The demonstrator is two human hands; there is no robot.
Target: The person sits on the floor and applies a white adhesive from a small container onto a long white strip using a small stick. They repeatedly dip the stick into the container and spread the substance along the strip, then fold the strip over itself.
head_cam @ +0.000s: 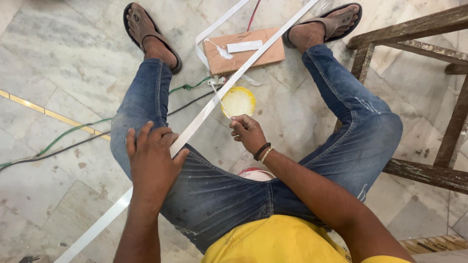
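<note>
Left of centre, the left hand [152, 158] lies flat, fingers spread, pressing the long white strip [204, 113] against the thigh. The strip runs diagonally from lower left to top centre. At centre, the right hand [247, 133] pinches a thin stick [220, 101] dipping toward the yellow lid of paste [238, 101]. Above sits a wooden block [243, 53].
</note>
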